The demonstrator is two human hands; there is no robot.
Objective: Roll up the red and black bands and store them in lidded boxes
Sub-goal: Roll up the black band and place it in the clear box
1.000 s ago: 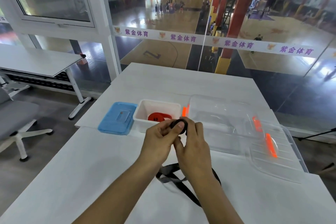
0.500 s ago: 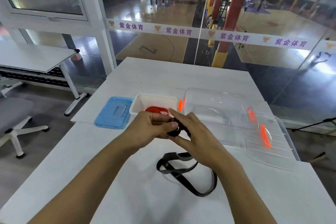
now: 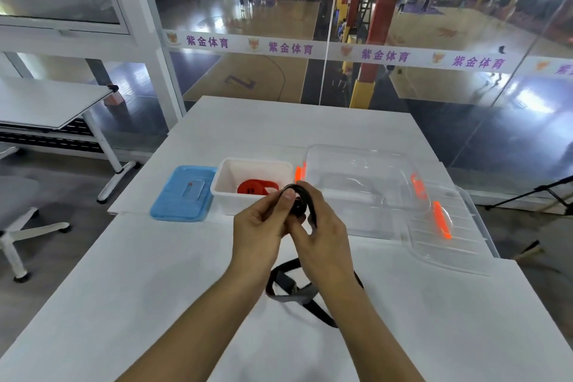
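Both hands hold a black band (image 3: 298,202) above the white table (image 3: 148,288). My left hand (image 3: 263,228) pinches the small rolled coil of it with thumb and fingers. My right hand (image 3: 322,239) curls round the band beside the coil. The loose tail of the band hangs down and lies looped on the table under my right wrist. A rolled red band (image 3: 255,187) lies inside a small white box (image 3: 229,198) just beyond my hands. Its blue lid (image 3: 181,195) lies flat to the left of the box.
A large clear box (image 3: 356,170) with orange clips stands right of the white box, its clear lid (image 3: 449,239) leaning at its right side. A glass wall runs behind the table. A second table and a grey chair (image 3: 18,205) stand at the left.
The coil has been turned on between my hands, and more of the band has been drawn up, so the loose loop on the table is shorter. The view has tilted slightly.
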